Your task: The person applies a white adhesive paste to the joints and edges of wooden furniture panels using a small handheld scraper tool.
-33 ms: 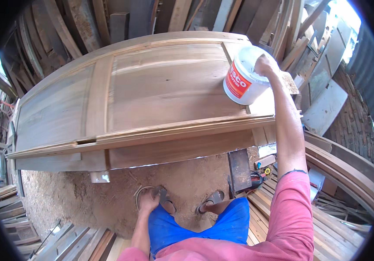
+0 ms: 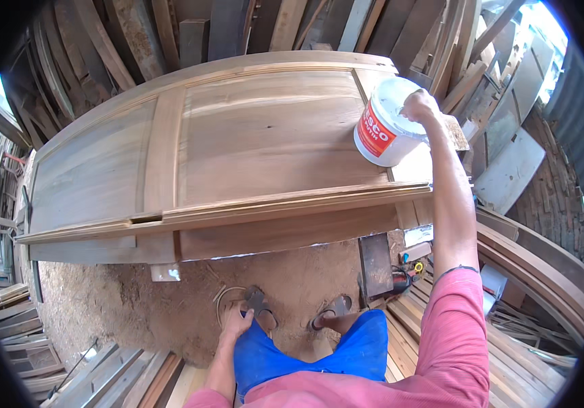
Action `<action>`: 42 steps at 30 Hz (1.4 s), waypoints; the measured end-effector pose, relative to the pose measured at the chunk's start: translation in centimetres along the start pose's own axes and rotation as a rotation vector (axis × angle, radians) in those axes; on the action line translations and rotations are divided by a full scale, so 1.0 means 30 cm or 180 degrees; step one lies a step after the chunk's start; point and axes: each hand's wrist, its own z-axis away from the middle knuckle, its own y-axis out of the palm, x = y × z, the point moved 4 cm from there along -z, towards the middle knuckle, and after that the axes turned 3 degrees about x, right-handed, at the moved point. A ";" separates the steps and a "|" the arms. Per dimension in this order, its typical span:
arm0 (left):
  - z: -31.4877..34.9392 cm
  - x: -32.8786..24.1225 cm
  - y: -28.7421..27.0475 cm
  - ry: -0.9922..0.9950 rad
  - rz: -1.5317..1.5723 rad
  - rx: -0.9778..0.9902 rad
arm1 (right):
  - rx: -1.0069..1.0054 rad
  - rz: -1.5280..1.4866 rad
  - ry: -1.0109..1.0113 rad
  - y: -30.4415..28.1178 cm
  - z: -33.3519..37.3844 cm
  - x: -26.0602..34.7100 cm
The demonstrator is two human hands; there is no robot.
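Note:
A white plastic bucket (image 2: 395, 146) with a red label stands on the right end of a panelled wooden door (image 2: 271, 136), which lies flat at work height. My right hand (image 2: 419, 107) is at the top of the bucket with its fingers bent together and pointing down. Whatever they hold, if anything, is hidden behind the hand. Low beside my left knee hangs my left hand (image 2: 237, 321), its thumb apart from the fingers and nothing visible in it.
Many boards (image 2: 292, 24) lean upright behind the door. Curved planks (image 2: 543, 265) lie at the right, above a stack of slats (image 2: 404, 333). A dark block (image 2: 375, 266) and a yellow tape measure (image 2: 419, 267) are below the door's right end. Sandy ground (image 2: 122, 299) lies underfoot.
The whole view has shifted slightly, with the door and bucket a little farther right. My right hand stays at the bucket's top; my left hand has turned slightly and its fingers look more bent.

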 end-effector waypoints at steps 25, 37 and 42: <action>0.437 0.405 -0.193 -0.2274 0.2896 -0.0005 | 0.1081 -0.5976 0.0134 -0.228 0.630 0.075; 0.609 -0.072 0.119 -0.1835 0.1263 0.0339 | 0.3521 -0.5280 -0.1075 -0.102 1.011 0.939; 0.734 0.010 0.158 -0.2109 0.2199 0.0423 | 0.4002 -0.4268 -0.1040 0.149 1.218 1.274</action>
